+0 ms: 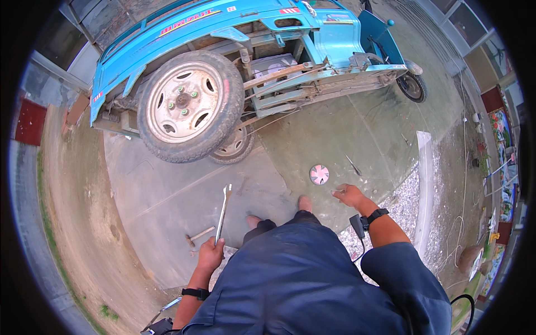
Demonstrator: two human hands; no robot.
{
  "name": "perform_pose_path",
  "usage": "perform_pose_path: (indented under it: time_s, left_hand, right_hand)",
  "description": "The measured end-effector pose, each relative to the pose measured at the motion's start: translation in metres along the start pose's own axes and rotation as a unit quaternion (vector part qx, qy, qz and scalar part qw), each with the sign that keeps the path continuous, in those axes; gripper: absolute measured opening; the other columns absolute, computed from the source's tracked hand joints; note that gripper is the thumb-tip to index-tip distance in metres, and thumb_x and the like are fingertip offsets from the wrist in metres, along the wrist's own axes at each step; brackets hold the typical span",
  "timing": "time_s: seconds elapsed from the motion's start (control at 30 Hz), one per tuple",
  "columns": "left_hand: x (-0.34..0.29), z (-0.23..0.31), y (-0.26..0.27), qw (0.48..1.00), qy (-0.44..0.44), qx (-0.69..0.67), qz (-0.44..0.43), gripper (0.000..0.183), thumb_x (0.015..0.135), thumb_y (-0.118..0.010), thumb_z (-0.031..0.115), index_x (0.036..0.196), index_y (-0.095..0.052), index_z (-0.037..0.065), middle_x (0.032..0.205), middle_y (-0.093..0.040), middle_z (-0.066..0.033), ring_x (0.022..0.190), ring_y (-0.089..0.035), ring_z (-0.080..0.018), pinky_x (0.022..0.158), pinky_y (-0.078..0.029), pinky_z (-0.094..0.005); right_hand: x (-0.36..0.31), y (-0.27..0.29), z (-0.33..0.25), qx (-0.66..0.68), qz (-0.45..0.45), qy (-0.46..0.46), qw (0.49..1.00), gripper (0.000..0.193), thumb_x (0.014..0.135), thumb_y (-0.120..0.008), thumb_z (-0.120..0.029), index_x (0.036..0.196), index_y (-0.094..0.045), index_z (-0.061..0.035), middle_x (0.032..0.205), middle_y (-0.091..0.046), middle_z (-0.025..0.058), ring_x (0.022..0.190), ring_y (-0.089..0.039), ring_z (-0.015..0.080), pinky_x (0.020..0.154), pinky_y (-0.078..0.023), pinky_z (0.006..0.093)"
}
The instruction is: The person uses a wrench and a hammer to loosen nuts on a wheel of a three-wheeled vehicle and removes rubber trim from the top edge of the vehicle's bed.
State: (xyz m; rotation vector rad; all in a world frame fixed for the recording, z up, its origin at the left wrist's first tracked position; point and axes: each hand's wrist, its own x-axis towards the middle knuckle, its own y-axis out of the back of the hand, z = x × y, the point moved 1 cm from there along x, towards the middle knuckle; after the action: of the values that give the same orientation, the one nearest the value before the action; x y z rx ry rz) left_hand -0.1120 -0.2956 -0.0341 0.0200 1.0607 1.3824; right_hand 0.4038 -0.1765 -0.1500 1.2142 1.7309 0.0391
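Note:
My left hand (211, 254) is wrapped round the lower end of a long silver wrench (223, 215), whose jaws point away from me. Out to the right, my right hand (350, 195) has its fingers drawn together; a tiny thing may be at the fingertips, too small to name. Just beyond that hand, a round pink and dark disc (319, 174) lies on the ground. In front of me stands a blue three-wheeled cargo vehicle (340, 36), apparently tilted, with a large wheel (187, 106) facing me. Several nuts show around its hub.
A hammer (199, 237) lies on the ground by my left hand. To the right rests a thin tool like a screwdriver (353, 165). A pale strip (424, 184) edges the concrete (167, 190), and a loose cable (462, 212) runs along the far right.

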Motion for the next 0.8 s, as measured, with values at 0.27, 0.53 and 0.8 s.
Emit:
perform_pose_path:
  time_s: [0.27, 0.53, 0.8]
  left_hand:
    - [0.023, 0.107, -0.072, 0.99, -0.04, 0.133, -0.03, 0.041, 0.092, -0.058, 0.038, 0.082, -0.056, -0.002, 0.075, -0.061, -0.0263, 0.078, -0.059, -0.0464, 0.069, -0.045, -0.0504]
    - [0.048, 0.27, -0.13, 0.954, -0.209, 0.185, -0.106, 0.037, 0.092, -0.06, 0.036, 0.087, -0.06, -0.001, 0.076, -0.062, -0.0231, 0.073, -0.062, -0.0389, 0.067, -0.048, -0.0457]
    - [0.068, 0.358, -0.171, 0.925, -0.286, 0.156, -0.194, 0.036, 0.093, -0.058, 0.035, 0.099, -0.061, -0.001, 0.077, -0.065, -0.0196, 0.071, -0.066, -0.0331, 0.066, -0.05, -0.0417]
  right_hand:
    - [0.001, 0.018, 0.086, 0.064, -0.003, 0.03, 0.998, 0.058, 0.088, -0.069, -0.041, 0.126, -0.058, 0.0011, 0.107, -0.07, 0.0166, 0.085, -0.07, 0.0205, 0.078, -0.055, 0.0322]
    - [-0.031, 0.088, -0.011, 0.105, -0.088, 0.17, 0.976, 0.061, 0.09, -0.064, -0.05, 0.127, -0.06, -0.0019, 0.116, -0.067, 0.0181, 0.108, -0.064, 0.0252, 0.094, -0.049, 0.033]
    - [-0.032, 0.104, -0.069, 0.346, -0.22, 0.112, 0.905, 0.062, 0.096, -0.051, -0.057, 0.12, -0.063, -0.0008, 0.115, -0.065, 0.015, 0.104, -0.064, 0.0239, 0.091, -0.051, 0.0373]
